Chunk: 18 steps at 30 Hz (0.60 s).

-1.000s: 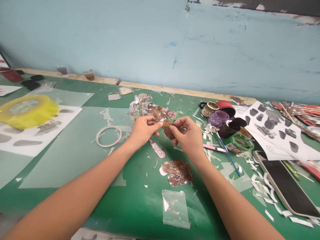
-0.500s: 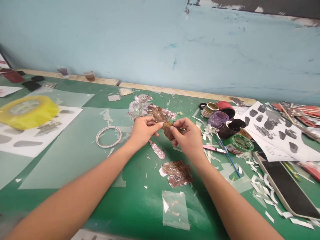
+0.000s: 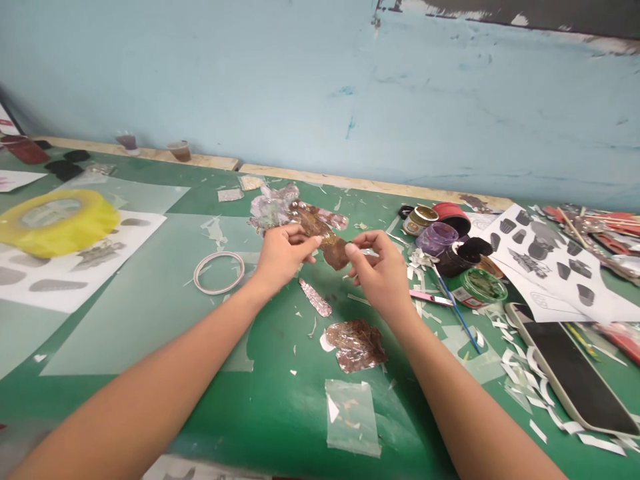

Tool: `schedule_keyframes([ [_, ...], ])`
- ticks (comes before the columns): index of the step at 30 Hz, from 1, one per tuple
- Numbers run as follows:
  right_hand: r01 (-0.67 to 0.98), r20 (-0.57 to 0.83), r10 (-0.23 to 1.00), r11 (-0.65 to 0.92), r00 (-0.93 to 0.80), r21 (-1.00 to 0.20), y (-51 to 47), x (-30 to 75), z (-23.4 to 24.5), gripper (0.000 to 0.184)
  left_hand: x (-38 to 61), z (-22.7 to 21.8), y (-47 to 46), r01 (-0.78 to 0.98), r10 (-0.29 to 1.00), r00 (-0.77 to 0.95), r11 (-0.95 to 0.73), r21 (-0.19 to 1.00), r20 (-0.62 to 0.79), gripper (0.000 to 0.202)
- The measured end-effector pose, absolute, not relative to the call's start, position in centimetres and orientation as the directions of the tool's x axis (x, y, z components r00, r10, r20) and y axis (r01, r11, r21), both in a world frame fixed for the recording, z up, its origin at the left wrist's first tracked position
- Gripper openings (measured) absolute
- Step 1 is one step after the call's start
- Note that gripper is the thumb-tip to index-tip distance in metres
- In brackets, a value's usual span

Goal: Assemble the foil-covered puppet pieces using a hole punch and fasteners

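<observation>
Above the middle of the table, my left hand [image 3: 285,261] is closed, thumb on top, on a glossy brown cut-out piece [image 3: 334,253]. My right hand [image 3: 381,272] pinches at the right edge of that piece; its fingertips are partly hidden behind the thumb. A shiny silvery-pink cut-out cluster [image 3: 274,205] extends from the far end of the brown piece; whether they are joined I cannot tell. Below the hands lie a narrow pink glittery strip [image 3: 316,298] and another crinkled brown piece [image 3: 357,347]. Left of my left hand is a thin roll of tape [image 3: 219,273].
Paint jars [image 3: 436,238], a blue brush [image 3: 457,310], paper scraps and a phone [image 3: 575,373] crowd the right side. Printed sheets [image 3: 550,260] lie behind them. A wide yellow tape roll [image 3: 95,223] rests at left on another sheet. A clear plastic bag [image 3: 353,417] lies near the front edge.
My left hand has shifted slightly left with the brown piece. My right hand's grip has moved to the piece's right edge, slightly farther from my left hand. The silvery-pink cluster shifted left too.
</observation>
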State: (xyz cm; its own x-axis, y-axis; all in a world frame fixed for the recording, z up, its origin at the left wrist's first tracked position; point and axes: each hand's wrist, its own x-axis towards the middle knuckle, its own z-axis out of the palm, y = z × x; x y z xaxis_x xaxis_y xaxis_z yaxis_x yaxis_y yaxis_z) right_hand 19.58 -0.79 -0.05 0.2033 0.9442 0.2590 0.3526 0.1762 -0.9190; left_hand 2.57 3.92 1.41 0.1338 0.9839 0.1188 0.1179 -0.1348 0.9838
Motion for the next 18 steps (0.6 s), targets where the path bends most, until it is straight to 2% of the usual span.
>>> schedule_keyframes([
  [4,0.501,0.296,0.930,0.154,0.217,-0.852,-0.4,20.5,-0.1,0.023,0.5,2.6,5.9,0.034,0.972,-0.077,-0.220,0.975,0.222,0.021],
  [8,0.740,0.263,0.964,0.142,0.049,-0.657,0.4,19.0,0.6,0.013,-1.5,3.2,7.4,-0.037,0.940,-0.229,-0.270,0.962,0.254,0.021],
  [11,0.870,0.197,0.972,0.203,-0.125,-0.449,1.7,16.5,1.2,0.020,-2.0,3.0,7.7,-0.053,0.932,-0.257,-0.278,0.959,0.255,0.021],
  [14,0.939,0.098,0.972,0.233,-0.215,-0.254,3.5,14.4,1.5,0.027,-1.9,2.5,7.7,-0.056,0.938,-0.249,-0.262,0.963,0.241,0.020],
  [18,0.960,0.009,0.968,0.252,-0.252,-0.120,5.6,13.4,1.2,0.023,-1.6,2.0,7.6,-0.072,0.947,-0.233,-0.242,0.968,0.220,0.022],
])
